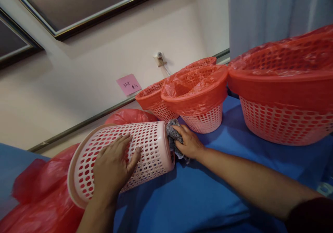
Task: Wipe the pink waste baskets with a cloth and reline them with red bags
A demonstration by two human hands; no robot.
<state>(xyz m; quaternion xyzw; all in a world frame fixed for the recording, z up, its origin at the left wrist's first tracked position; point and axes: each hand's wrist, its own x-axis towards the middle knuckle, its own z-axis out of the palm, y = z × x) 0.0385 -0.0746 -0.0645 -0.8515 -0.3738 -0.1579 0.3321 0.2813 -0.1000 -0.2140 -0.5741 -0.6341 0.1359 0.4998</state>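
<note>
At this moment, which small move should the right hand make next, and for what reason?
Probably the right hand should rub the cloth gently over the bottom end of the lying basket. It grips the cloth right at that end, and the left hand rests spread on the basket's side, which may keep it steady.

1. Bare hands: two, namely one left hand and one right hand.
2. Unlined pink basket, on its side: one.
3. Red-lined baskets, upright: three made out, namely one right-hand basket, one middle basket and one rear basket, partly hidden.
4. Loose red plastic: number of pieces cannot be told.
5. Grey cloth: one.
6. Pink note: one.
7. Wall socket: one.
8. Framed pictures: two, namely one larger picture and one smaller picture, both cut off.
</note>
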